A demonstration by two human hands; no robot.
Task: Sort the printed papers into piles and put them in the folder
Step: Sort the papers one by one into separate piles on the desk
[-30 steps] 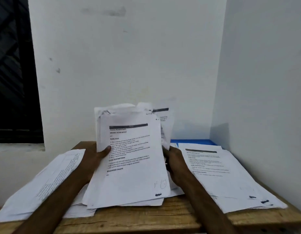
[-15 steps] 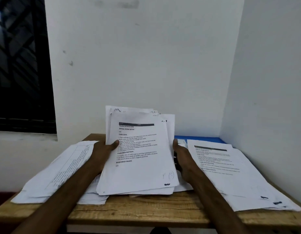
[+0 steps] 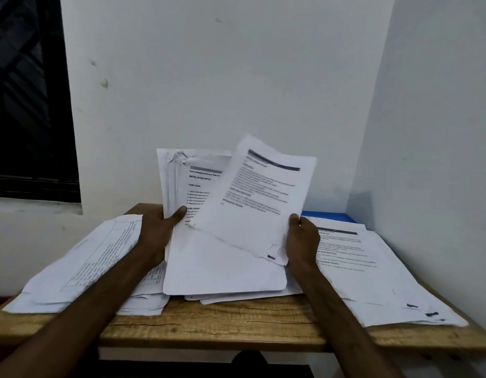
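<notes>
A person's left hand (image 3: 157,227) is gripping a stack (image 3: 181,181) of printed papers, standing upright over the middle of a wooden table (image 3: 222,320), while the right hand (image 3: 302,238) is pinching one sheet (image 3: 258,203) by its right edge, tilted across the stack. A left pile (image 3: 81,263) and a right pile (image 3: 373,274) are lying flat on either side. A blue folder (image 3: 329,215) is lying at the far right, its near part hidden under the right pile, its contents not visible.

White walls (image 3: 236,77), dark window (image 3: 26,99), wooden table (image 3: 236,323).
</notes>
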